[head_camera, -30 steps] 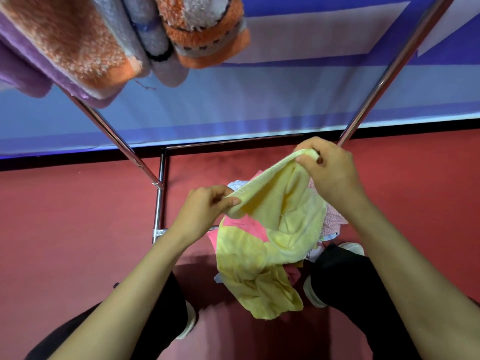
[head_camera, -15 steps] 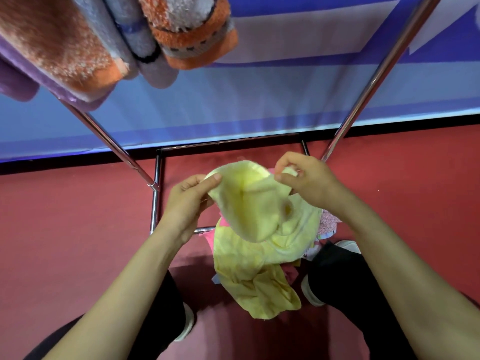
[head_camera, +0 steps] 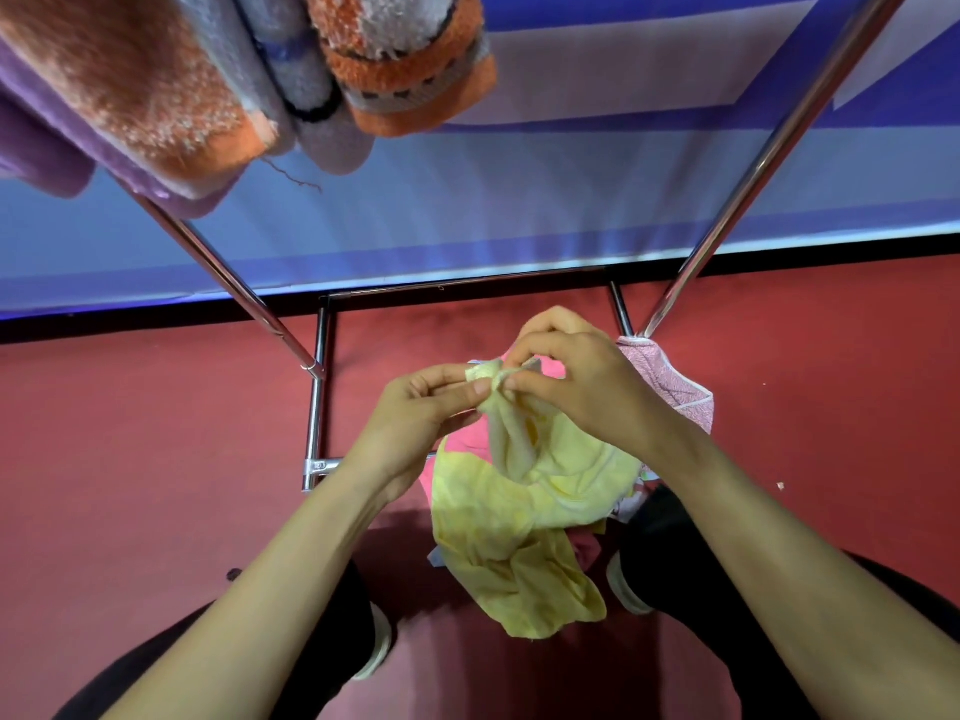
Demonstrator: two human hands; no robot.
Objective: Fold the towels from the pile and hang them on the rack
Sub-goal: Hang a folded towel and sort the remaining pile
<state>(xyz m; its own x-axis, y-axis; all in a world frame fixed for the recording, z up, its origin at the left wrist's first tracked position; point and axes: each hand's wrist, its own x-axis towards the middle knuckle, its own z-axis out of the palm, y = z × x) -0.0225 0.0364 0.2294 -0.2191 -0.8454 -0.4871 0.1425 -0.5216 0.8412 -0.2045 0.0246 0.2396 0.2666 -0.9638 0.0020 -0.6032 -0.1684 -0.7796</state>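
Low in front of you, between your knees and the foot bars of the rack (head_camera: 315,407), your two hands meet on the top edge of the yellow towel (head_camera: 519,517). The grip of your left hand (head_camera: 415,413) is a pinch, thumb and forefinger closed on a small bunch of the cloth. The grip of your right hand (head_camera: 587,392) is closed on the same bunch from the other side, so the fingertips of both nearly touch. I judge that you hold it so because you bring two corners together, or pass one corner from hand to hand, to begin the first fold; which of the two I cannot say. The rest of the yellow towel hangs loose and twisted from this point, and its lower part lies over the pile (head_camera: 670,392) of pink and other cloths on the red floor (head_camera: 156,485). So it is lifted only partly and is not yet flat. At the upper left the hung towels (head_camera: 405,80), orange, grey and purple, are already over the rack. Half a second ago your hands were apart, with the edge held open between them like a pocket; now the gap is closed and the edge is gathered into one point. One second ago they stood wider still. The pink patterned part of the pile by the right post shows more plainly now, since your right hand has moved away from it.
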